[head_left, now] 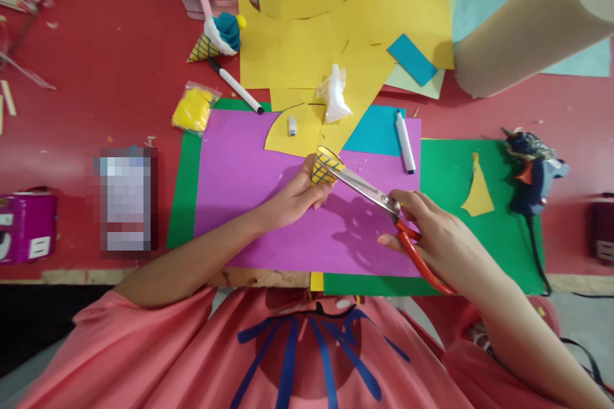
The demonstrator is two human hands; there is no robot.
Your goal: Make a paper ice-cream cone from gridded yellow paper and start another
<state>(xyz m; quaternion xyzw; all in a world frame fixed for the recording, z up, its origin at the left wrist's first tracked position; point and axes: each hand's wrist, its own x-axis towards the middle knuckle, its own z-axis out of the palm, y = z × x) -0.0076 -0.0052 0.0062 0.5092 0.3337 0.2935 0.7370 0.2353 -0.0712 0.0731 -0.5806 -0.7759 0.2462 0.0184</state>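
Red worktop point(119, 64) carries a purple sheet point(249, 204) under both hands. Left hand point(297, 195) pinches a small yellow paper cone point(323, 167) in its grip. Right hand point(439, 239), grip closed around red-handled scissors point(384, 201), sets the blades against the cone's rim.

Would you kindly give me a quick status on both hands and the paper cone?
Left hand gripping yellow paper cone. Right hand on red-handled scissors, blades at cone's rim. Nothing in the way.
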